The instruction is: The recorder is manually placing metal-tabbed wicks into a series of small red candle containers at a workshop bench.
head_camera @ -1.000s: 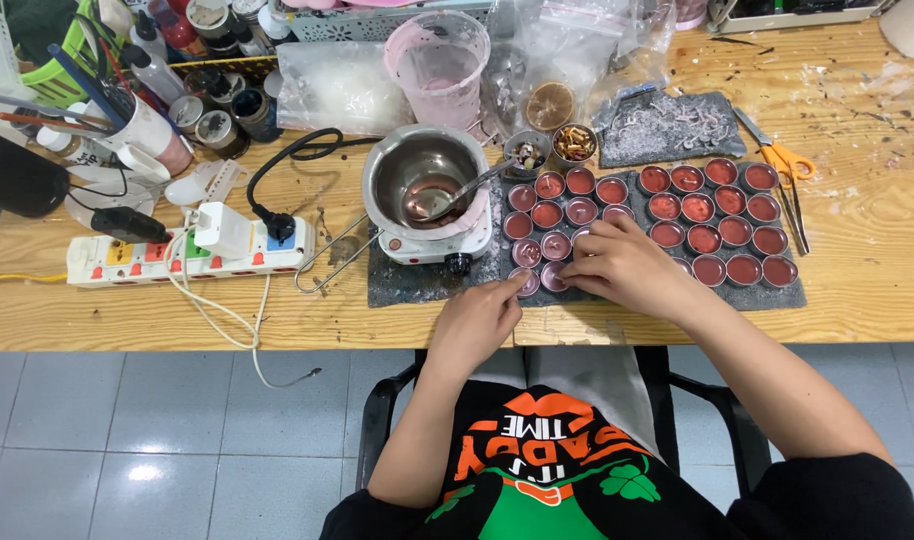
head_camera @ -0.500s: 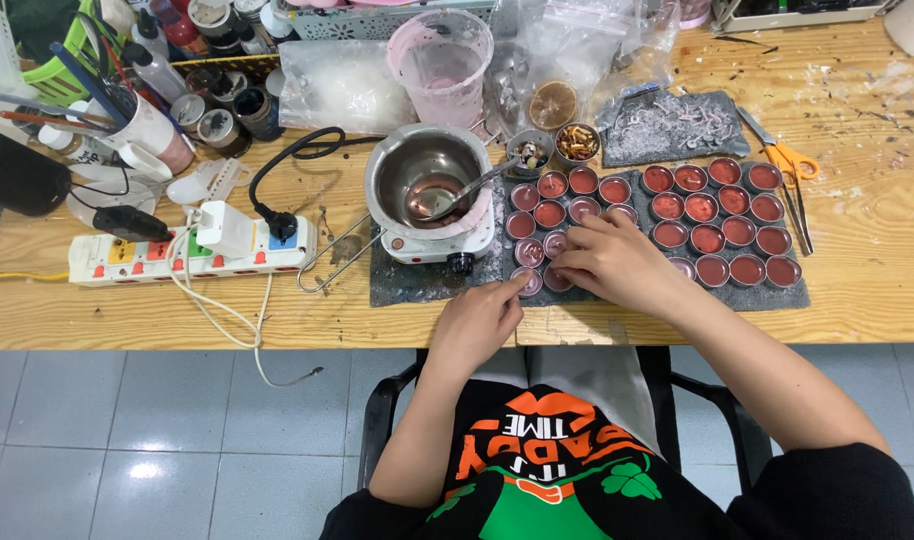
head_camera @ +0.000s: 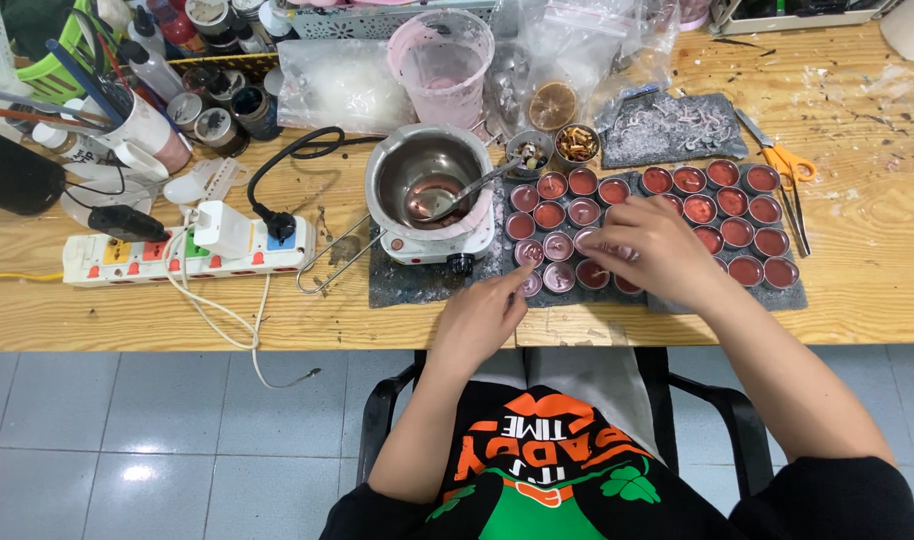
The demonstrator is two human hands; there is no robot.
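Right hand (head_camera: 645, 243) is down over the near-left corner of the tin block, fingers curled and pinched at a small round tin (head_camera: 589, 240); looks like a light fingertip grip on something thin at its centre, but can't tell what, too small. Left hand (head_camera: 485, 318) sits just near-left of that, loosely open, index finger stretched out and touching the nearest tin (head_camera: 530, 283) at the mat's front edge, not gripping anything. So the worked tins lie directly under and between both hands, right hand on top of them, left hand closer to the table edge. The tins (head_camera: 722, 205) are shallow metal cups with red-to-pink wax fill, laid in rows on a dark mat (head_camera: 792, 297); the block's long axis runs left-right, extending well out past the right hand. Left tins look paler pink, right ones darker red. Just beyond the left hand: a small electric melting pot (head_camera: 429, 190) with a spoon resting in it, reddish residue at the bottom. Further out left, a white power strip (head_camera: 157, 258). Orange-handled scissors (head_camera: 785, 170) lie at the far right end of the mat. Pink measuring jug (head_camera: 444, 58) behind the pot.
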